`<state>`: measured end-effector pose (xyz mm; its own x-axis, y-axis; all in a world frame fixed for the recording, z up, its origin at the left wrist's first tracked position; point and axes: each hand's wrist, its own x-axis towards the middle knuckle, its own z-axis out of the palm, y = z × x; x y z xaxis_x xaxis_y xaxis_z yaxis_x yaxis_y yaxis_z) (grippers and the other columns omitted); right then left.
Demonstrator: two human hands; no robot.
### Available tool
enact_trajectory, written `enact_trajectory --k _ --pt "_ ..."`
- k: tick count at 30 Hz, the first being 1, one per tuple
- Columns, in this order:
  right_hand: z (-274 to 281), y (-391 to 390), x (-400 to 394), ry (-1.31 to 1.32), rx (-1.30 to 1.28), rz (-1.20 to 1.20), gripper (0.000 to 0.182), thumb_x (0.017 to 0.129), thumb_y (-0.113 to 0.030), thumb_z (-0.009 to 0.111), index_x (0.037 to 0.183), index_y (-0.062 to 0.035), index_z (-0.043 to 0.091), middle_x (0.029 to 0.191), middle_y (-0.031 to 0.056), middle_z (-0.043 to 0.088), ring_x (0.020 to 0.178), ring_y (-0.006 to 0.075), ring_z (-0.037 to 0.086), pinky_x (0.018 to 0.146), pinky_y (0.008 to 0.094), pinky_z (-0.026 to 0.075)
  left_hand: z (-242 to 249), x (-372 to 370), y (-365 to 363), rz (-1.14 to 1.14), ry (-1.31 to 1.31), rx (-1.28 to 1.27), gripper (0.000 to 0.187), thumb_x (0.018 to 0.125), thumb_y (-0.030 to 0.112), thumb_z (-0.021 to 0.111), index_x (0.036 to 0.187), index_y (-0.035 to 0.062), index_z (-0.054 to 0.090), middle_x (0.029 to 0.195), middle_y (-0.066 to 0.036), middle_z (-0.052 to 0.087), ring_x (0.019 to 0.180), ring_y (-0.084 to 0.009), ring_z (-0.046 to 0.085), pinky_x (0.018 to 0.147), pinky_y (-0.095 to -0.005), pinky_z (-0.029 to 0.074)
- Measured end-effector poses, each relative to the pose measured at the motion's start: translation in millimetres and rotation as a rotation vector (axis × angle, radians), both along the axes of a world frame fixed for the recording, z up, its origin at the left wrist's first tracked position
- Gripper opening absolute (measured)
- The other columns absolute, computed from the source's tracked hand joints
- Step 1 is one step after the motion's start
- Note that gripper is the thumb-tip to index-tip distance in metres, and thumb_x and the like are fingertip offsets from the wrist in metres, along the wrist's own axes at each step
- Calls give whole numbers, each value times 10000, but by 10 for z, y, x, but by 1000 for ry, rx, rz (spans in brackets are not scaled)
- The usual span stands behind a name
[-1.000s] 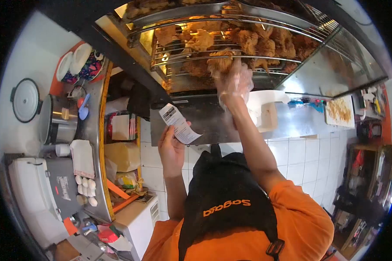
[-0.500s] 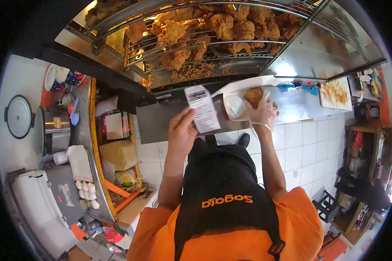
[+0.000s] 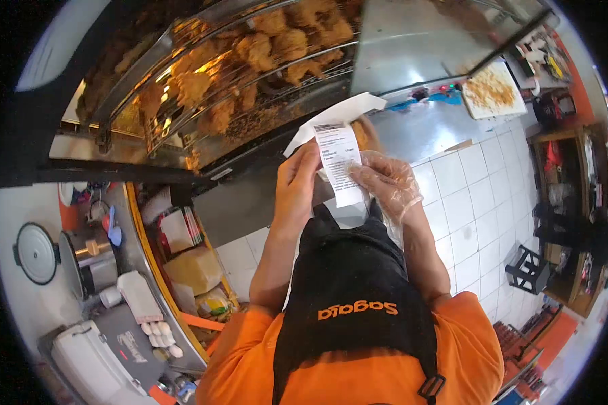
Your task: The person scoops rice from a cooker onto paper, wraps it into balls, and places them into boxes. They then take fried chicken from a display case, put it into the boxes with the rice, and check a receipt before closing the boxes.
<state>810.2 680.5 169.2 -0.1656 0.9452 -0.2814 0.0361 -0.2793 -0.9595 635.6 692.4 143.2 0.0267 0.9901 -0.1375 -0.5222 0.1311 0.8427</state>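
Observation:
My bare left hand (image 3: 297, 181) is closed on the left edge of a white printed receipt (image 3: 339, 162). My right hand (image 3: 387, 182), in a clear plastic glove, pinches the receipt's right edge with thumb and fingers. The slip stands in front of an open paper food box (image 3: 331, 113) on the steel counter and hides most of it. Part of a browned fried chicken piece (image 3: 363, 135) shows in the box, just past the receipt's right edge.
Fried chicken pieces (image 3: 270, 47) lie on racks in the warming cabinet (image 3: 216, 142) ahead. A crumb-covered white board (image 3: 492, 91) rests at the counter's right. At left stand a side counter (image 3: 142, 236) and a white cool box (image 3: 94, 358). Tiled floor (image 3: 463, 209) extends right.
My right hand has left the chicken in the box and come over to the receipt, which it now grips. The receipt has shifted right, over the box. The view has turned.

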Motion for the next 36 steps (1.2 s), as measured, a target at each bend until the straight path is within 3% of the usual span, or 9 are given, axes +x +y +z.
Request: enact_trajectory --k 3,7,10,12,14,17,23,32,36 --pt "188 -119 273 36 -15 -111 273 936 -159 692 1127 37 698 917 61 723 780 111 634 715 266 519 -281 -32 -60 38 167 -95 341 1039 233 528 1190 -49 646 1076 -94 707 1027 -160 667 894 -289 492" --pt "262 -290 817 50 47 -273 223 941 -131 683 1081 41 708 847 39 693 723 92 605 667 258 503 -1774 -116 -88 347 715 -242 365 984 297 632 1133 -35 615 1067 -125 680 1002 -170 633 886 -290 490" --pt "137 -494 1459 -19 75 -236 264 956 -155 661 1130 40 695 910 69 714 787 128 639 714 291 535 -2288 -2 251 307 832 -208 511 988 412 588 1155 -70 600 1151 -213 677 1017 -297 657 892 -402 495" --pt "-50 -683 1975 -139 179 -247 284 937 -188 669 1081 54 704 889 116 714 779 178 660 705 334 544 -2449 -39 529 277 1285 -224 571 987 461 544 1095 -89 656 1030 -291 693 947 -399 682 810 -474 515" --pt "149 -864 2530 -497 146 -232 299 923 -198 678 1068 62 705 879 141 709 785 197 662 713 342 543 -2661 -80 697 365 1147 -282 612 984 506 516 1009 -76 702 941 -293 701 935 -447 672 803 -506 510" --pt "-133 -1216 3545 -440 88 -460 321 926 -224 684 1071 62 707 898 145 715 811 186 657 735 334 536 -2677 -86 716 414 1463 -329 659 988 546 465 1123 -61 684 1050 -305 680 1013 -474 644 871 -534 500" --pt "-387 -1412 5200 -175 31 -1037 320 927 -197 700 1095 75 696 910 74 705 818 137 618 750 284 496 -2152 493 348 421 1303 -392 541 1025 379 488 1158 -125 629 1062 -309 681 950 -382 668 829 -464 498" --pt "-305 -46 6592 -78 258 -915 259 944 -164 679 1089 50 700 909 38 688 810 96 589 711 249 461 -1171 2889 409 441 803 -280 528 1022 392 532 1024 -119 667 954 -146 702 842 -200 644 750 -377 506" --pt "-685 898 7155 -165 217 -705 269 944 -175 667 1092 46 707 906 50 700 796 105 606 700 259 477 -1347 3922 967 320 804 -276 455 1025 379 538 990 -53 676 882 -47 667 769 -131 583 677 -334 479"
